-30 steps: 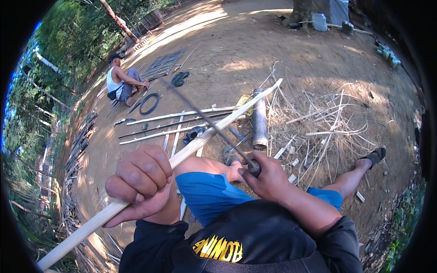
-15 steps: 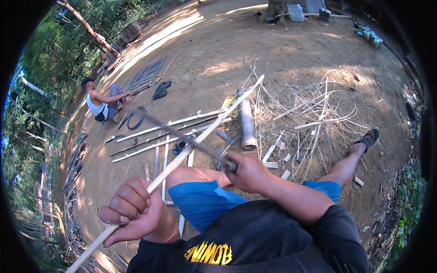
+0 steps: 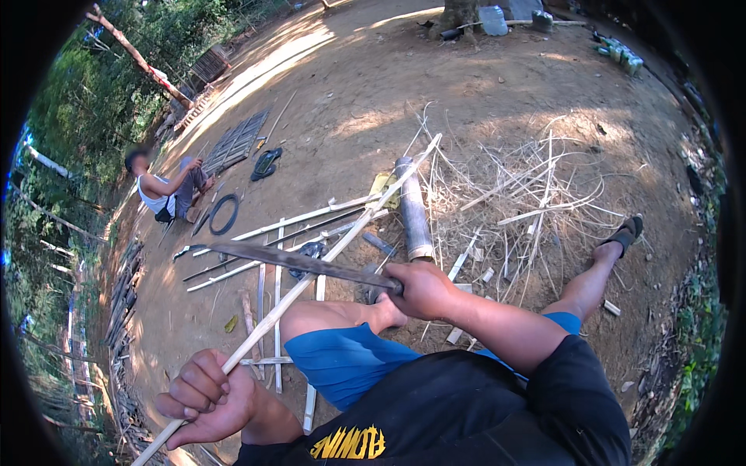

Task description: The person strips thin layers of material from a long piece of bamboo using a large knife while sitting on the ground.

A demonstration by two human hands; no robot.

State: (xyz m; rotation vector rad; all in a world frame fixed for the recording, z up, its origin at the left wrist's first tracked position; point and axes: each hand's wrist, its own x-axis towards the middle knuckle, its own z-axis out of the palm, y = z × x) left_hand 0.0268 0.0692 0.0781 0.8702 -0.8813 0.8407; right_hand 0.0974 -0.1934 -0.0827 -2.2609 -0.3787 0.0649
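My left hand (image 3: 208, 394) is closed around a long pale bamboo strip (image 3: 268, 320), which slants up and away to the right past my bent knee. In my right hand (image 3: 422, 290) is the handle of a machete (image 3: 311, 264). Its long dark blade points left and crosses the strip; whether the edge touches the wood I cannot tell. The handle itself is mostly covered by my fingers. Just beyond my right hand lies a thick grey bamboo tube (image 3: 415, 210) on the dirt. The strip's far end reaches beside the tube's upper end.
Thin shavings (image 3: 536, 175) are heaped on the right, by my outstretched sandalled foot (image 3: 624, 235). Several split bamboo lengths (image 3: 280, 224) lie left of the tube. A dark ring-shaped coil (image 3: 224, 214) rests near a seated person (image 3: 167, 190) at far left, with a slatted bamboo panel (image 3: 235, 143) behind.
The machete blade has swung from pointing up and left to lying nearly level across the strip. My left hand, still holding the strip, has shifted slightly down and left.
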